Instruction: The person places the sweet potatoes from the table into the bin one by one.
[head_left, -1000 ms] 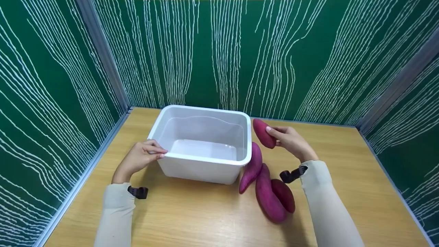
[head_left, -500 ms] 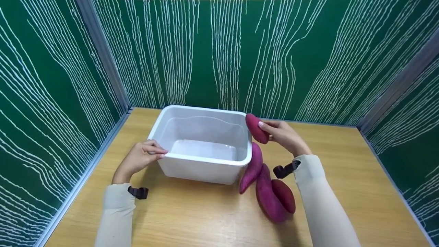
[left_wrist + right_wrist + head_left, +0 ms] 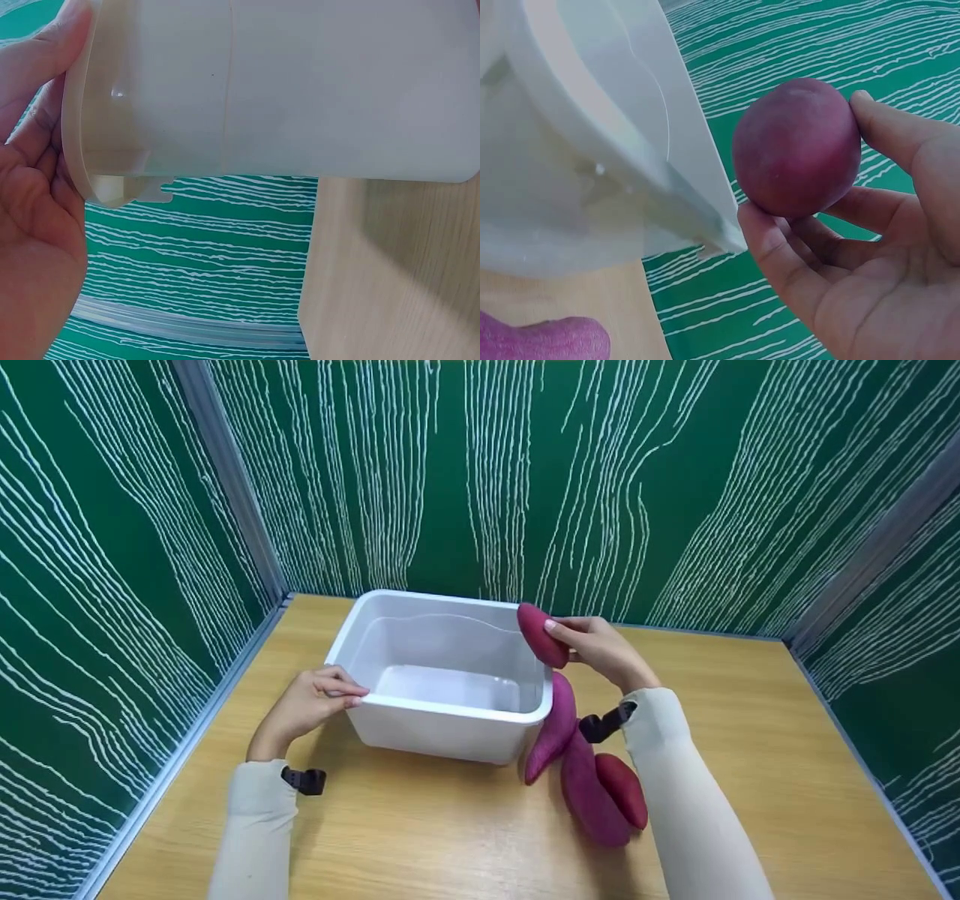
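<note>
A white plastic bin stands on the wooden table. My left hand pinches its rim at the front left corner; the left wrist view shows the thumb and fingers on either side of the rim. In my right hand is a reddish sweet potato, gripped between thumb and fingers over the bin's right rim. The right wrist view shows this sweet potato end-on, close by the bin. The part of the bin's inside that shows in the head view holds nothing.
Right of the bin lie a curved purple sweet potato, a longer purple one and a dark red one, close together. Green walls with white lines enclose the table at the back and sides.
My right hand has carried the reddish sweet potato leftward and slightly up, from beside the bin to over its right rim. The left hand and the bin have stayed put.
</note>
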A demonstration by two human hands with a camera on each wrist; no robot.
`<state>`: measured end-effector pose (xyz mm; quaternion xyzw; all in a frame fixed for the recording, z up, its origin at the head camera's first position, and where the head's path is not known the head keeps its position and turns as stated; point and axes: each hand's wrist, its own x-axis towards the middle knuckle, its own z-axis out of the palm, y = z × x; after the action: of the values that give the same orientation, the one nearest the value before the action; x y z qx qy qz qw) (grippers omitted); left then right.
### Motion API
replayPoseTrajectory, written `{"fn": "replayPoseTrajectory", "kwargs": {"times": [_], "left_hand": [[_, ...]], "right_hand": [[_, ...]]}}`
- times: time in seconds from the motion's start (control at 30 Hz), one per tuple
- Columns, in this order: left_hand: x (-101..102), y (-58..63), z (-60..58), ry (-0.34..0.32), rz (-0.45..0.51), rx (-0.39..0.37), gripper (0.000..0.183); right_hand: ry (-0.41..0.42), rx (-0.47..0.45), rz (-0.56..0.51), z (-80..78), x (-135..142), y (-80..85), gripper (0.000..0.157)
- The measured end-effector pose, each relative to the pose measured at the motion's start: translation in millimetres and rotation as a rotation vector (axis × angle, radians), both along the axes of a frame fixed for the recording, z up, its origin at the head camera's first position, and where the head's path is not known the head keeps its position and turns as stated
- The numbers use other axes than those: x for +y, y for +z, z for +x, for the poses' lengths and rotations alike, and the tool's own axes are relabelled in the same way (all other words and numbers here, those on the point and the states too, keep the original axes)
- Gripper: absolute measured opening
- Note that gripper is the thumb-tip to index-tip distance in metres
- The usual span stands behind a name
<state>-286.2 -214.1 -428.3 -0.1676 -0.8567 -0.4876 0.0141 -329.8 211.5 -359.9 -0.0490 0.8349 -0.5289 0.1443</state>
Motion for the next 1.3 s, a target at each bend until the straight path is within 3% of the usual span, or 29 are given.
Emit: {"fn": "replayPoseTrajectory", "kwargs": {"times": [0.5,0.73,0.97,1.3], "left_hand": [[2,2.3,0.1,0.039,-0.021,-0.059,0.015],[2,3.2,1.3,0.030,-0.013,-0.047,0.014],[2,1.9,0.7,0.005,0.002,0.020,0.014],[1,0.8,1.3,0.019,-0.001,-0.011,0.015]], "right_hand": [[0.020,-0.003,0.020,-5.4,-20,2.3,0.065],[0.026,-0.018,0.010,-8.3,-28,2.4,0.063],[0.030,-0.020,-0.014,-9.5,-34,2.3,0.059],[0.031,-0.045,-0.026,-9.4,-40,2.2,0.055]]}}
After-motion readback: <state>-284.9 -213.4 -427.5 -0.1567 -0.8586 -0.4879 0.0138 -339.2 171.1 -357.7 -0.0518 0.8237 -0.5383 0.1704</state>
